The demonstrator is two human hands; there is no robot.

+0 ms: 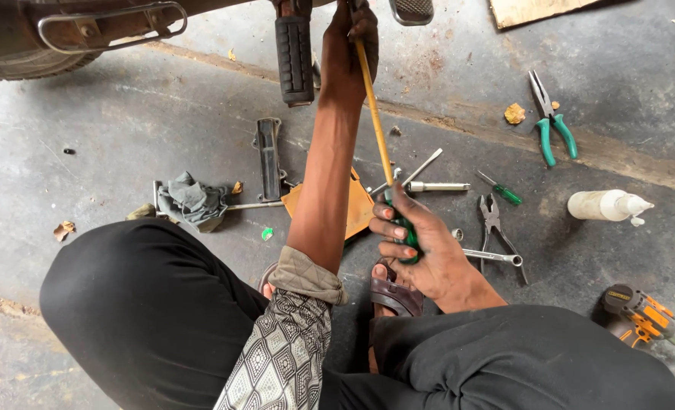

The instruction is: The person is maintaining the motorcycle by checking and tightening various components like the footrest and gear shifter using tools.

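I squat on a concrete floor beside a motorcycle. My left hand [349, 47] reaches up under the bike, next to a black rubber footpeg [294, 57], and closes around the top of a long yellow-shafted screwdriver [374, 114]. My right hand [421, 247] grips the screwdriver's green handle low down, above my sandalled foot [393, 296]. The shaft slants from the right hand up to the left one.
Tools lie on the floor: green-handled pliers [551, 121], a small green screwdriver [502, 190], bare pliers [494, 224], metal rods [436, 186], an orange sheet [360, 209], a grey rag [191, 199], a loose footpeg bracket [268, 156], a white bottle [607, 205], an orange power tool [641, 313].
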